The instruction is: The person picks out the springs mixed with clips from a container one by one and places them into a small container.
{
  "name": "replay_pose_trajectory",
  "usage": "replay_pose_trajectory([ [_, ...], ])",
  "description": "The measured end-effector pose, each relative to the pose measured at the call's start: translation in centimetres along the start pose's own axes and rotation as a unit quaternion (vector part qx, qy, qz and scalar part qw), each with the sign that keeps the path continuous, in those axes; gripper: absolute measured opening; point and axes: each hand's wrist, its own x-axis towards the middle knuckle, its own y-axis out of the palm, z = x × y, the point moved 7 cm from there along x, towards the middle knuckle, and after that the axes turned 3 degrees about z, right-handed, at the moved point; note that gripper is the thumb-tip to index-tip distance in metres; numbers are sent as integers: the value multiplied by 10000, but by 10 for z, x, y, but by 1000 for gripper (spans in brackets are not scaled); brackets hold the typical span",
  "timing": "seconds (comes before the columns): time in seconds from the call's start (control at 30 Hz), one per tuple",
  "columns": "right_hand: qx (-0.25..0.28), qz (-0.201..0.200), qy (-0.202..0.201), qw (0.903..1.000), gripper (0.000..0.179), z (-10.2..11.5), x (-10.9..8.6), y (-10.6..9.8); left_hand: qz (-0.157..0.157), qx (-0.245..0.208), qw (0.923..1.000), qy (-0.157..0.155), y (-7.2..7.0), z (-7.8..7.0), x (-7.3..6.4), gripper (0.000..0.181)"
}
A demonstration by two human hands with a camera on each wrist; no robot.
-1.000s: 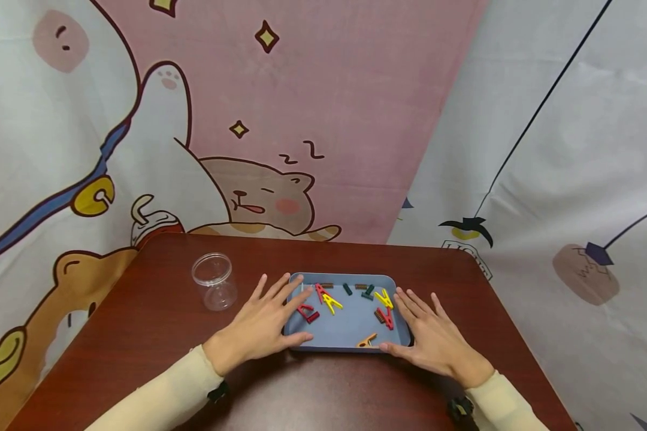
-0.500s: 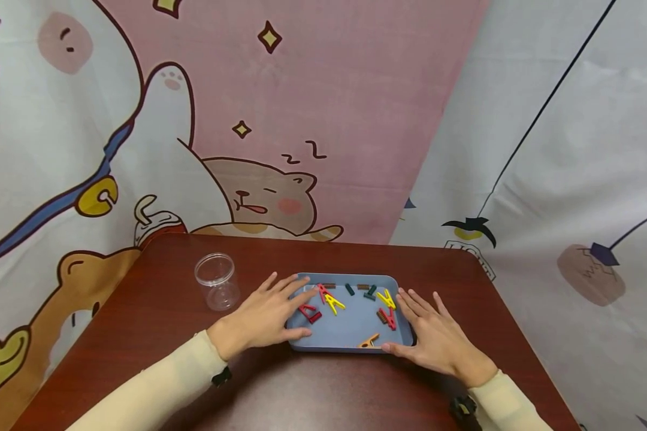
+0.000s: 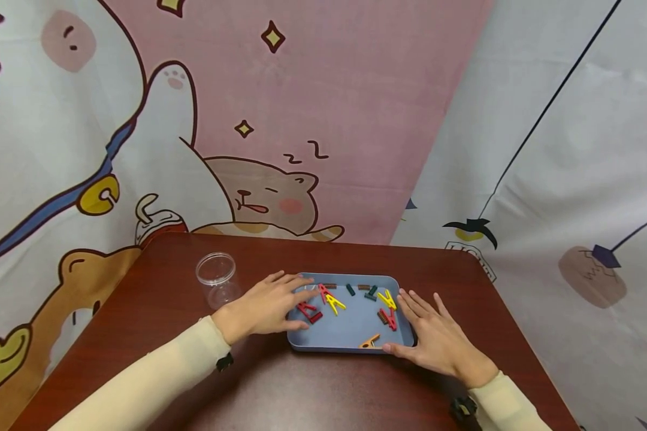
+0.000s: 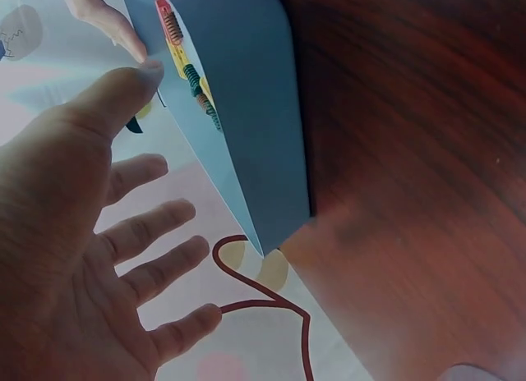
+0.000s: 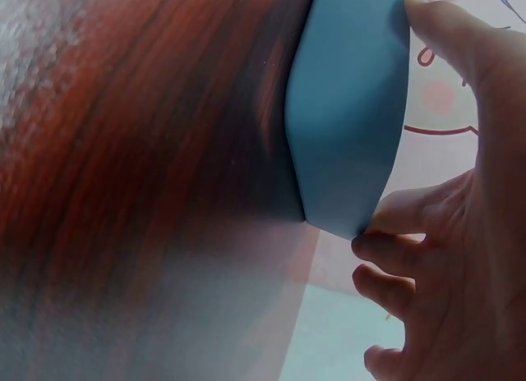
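A shallow blue-grey tray (image 3: 345, 344) lies on the table with loose clothespin parts in it. My left hand (image 3: 266, 304) hovers at its left end, fingers spread and fingertips over the rim; in the left wrist view the palm faces the tray wall (image 4: 261, 110). My right hand (image 3: 437, 338) rests at the right end, thumb on the near rim and fingers along the right side, fairly straight. Inside lie yellow clothespin pieces (image 3: 333, 303), red pieces (image 3: 392, 320), dark green pieces (image 3: 350, 290), an orange clothespin (image 3: 370, 341) and coiled springs (image 3: 363, 287). Left fingers partly cover the left rim.
A clear round plastic jar (image 3: 218, 280) stands on the brown table (image 3: 313, 389) left of the tray, just beyond my left hand. A printed cartoon cloth (image 3: 334, 120) hangs behind the table's far edge.
My left hand has lifted and drawn slightly away at the tray's left end, its thumb leaving the near rim. The right hand keeps its place; the tray contents look unchanged.
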Motion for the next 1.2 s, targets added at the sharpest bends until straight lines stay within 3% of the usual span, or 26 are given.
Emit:
replay_pose_trajectory([
  [0.73,14,39,-12,10000,122,-1,2,0,431,495,9970,400,-4,2,25,69],
  [1.2,-30,85,-1,10000,122,1,2,-1,937,510,9938,318,5,-6,42,60],
])
